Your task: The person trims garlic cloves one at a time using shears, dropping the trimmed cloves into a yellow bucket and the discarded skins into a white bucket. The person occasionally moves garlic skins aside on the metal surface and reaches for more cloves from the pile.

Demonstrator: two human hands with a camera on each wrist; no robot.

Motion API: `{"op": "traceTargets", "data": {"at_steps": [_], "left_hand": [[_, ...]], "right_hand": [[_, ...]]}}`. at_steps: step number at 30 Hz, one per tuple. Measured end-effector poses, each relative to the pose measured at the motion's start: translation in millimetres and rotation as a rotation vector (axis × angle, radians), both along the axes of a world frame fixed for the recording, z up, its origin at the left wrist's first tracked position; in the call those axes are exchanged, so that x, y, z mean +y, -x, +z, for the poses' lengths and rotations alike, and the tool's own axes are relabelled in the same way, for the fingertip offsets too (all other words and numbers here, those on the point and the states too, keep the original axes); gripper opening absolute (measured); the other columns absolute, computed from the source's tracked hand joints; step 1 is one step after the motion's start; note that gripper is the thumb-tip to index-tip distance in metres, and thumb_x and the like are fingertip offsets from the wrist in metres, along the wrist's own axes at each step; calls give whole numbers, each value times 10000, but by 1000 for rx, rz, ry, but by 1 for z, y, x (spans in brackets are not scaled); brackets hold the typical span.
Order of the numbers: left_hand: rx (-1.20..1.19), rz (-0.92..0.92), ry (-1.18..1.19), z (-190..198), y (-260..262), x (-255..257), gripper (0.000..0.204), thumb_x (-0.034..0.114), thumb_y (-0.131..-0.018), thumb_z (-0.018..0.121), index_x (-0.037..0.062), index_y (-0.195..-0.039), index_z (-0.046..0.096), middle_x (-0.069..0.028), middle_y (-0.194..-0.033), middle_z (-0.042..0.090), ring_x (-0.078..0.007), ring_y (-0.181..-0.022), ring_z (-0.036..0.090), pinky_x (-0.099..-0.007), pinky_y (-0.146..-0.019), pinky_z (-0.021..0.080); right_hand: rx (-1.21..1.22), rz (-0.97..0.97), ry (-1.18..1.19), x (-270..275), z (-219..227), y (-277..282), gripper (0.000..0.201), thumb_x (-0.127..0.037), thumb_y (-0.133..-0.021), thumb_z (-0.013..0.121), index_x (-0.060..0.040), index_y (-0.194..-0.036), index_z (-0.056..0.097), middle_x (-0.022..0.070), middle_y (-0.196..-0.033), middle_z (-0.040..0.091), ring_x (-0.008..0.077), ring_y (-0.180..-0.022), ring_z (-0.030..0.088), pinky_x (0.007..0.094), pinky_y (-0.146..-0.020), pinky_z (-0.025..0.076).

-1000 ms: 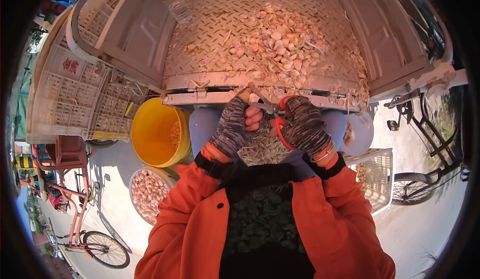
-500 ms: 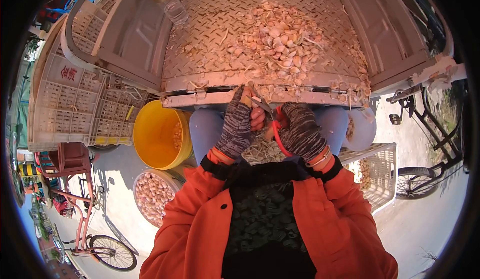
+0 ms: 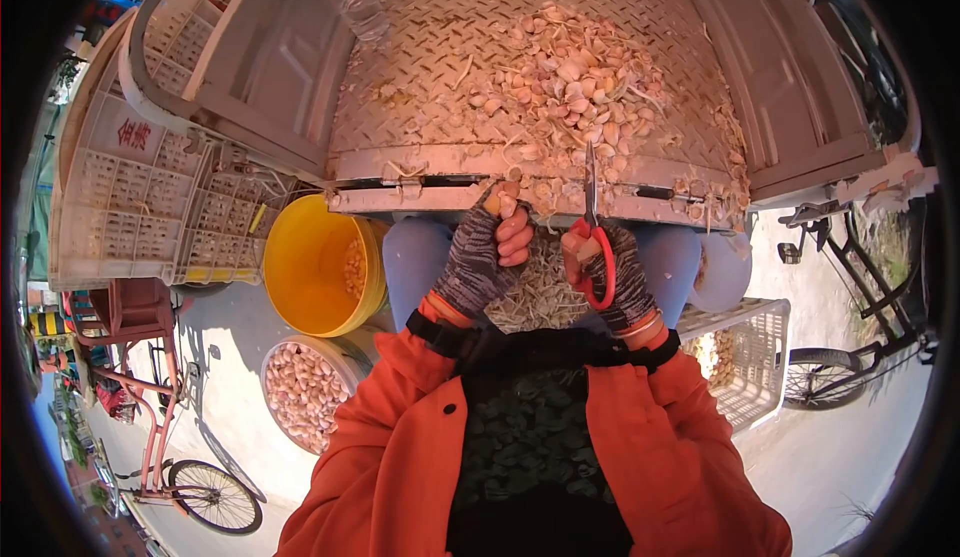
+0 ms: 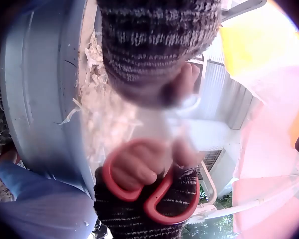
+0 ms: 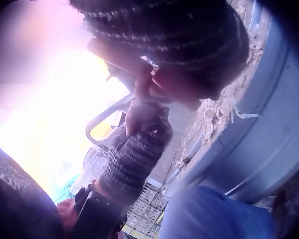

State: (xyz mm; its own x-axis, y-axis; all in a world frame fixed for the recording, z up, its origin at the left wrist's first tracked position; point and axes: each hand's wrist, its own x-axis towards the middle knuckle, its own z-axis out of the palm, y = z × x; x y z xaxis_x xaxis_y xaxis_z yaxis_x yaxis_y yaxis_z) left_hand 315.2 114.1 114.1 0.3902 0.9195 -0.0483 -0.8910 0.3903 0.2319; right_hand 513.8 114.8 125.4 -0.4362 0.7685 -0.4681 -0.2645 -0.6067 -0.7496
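In the head view my left hand [image 3: 482, 249], in a striped fingerless glove, is at the bed's front edge. Its bare fingers curl in and pinch a small pale piece of garlic [image 3: 508, 203], mostly hidden by them. My right hand [image 3: 626, 269], gloved alike, grips scissors [image 3: 591, 197] with red handles. Their blades point away from me, looking closed, apart from the left hand. The left wrist view shows fingers through the red handle loops [image 4: 109, 175]. Beyond both hands lies a heap of garlic cloves [image 3: 578, 82] on the ridged metal bed [image 3: 420, 107].
A yellow bucket [image 3: 285, 267] and a tub of cloves [image 3: 300, 392] stand at left, beside stacked white crates [image 3: 120, 197]. A lidded jar [image 3: 360, 9] stands on the bed. At right are a pale bucket [image 3: 728, 272] and a white crate [image 3: 765, 357]. Dry scraps [image 3: 535, 302] lie between the knees.
The scissors were at the piece in my left hand; they have swung away to the right, and their blades now point forward. My left hand has stayed near the bed's edge.
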Motion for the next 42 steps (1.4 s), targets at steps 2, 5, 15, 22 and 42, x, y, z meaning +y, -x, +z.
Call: {"op": "traceTargets", "data": {"at_steps": [2, 5, 15, 22, 42], "left_hand": [[61, 9, 104, 7, 5, 2, 304, 367, -955, 442, 78, -879, 496, -45, -685, 467, -135, -524, 431, -224, -372, 325], [231, 96, 159, -5, 26, 26, 364, 407, -927, 492, 51, -871, 542, -120, -805, 548, -213, -641, 539, -239, -347, 353], [2337, 85, -735, -15, 14, 99, 444, 188, -818, 586, 47, -1233, 512, -222, -1298, 469, -341, -1120, 525, -406, -945, 441], [2285, 71, -617, -7, 7, 93, 381, 210, -843, 565, 12, -1165, 519, -213, -1106, 562, -362, -939, 591, -418, -805, 488], [1064, -211, -370, 48, 28, 16, 272, 154, -877, 598, -45, -1061, 570, -74, -688, 587, -126, -590, 568, -243, -550, 470]], "right_hand": [[-305, 131, -372, 0, 20, -6, 195, -160, -821, 633, -22, -956, 608, 114, -868, 642, 250, -754, 634, 350, -656, 498], [-257, -114, -325, -20, -24, -31, 186, -142, -818, 651, -3, -930, 599, 96, -855, 638, 212, -753, 624, 329, -688, 506], [-712, 90, -784, -6, -3, -36, 258, -157, -760, 712, 9, -897, 570, 138, -791, 631, 274, -726, 628, 347, -645, 483], [-893, 14, -815, 25, -11, -25, 226, -171, -759, 674, -12, -902, 602, 147, -788, 624, 304, -717, 616, 362, -663, 497], [-639, 256, -1118, 34, 19, -35, 270, -111, -688, 749, -8, -908, 630, 85, -769, 627, 158, -640, 582, 280, -587, 485]]}}
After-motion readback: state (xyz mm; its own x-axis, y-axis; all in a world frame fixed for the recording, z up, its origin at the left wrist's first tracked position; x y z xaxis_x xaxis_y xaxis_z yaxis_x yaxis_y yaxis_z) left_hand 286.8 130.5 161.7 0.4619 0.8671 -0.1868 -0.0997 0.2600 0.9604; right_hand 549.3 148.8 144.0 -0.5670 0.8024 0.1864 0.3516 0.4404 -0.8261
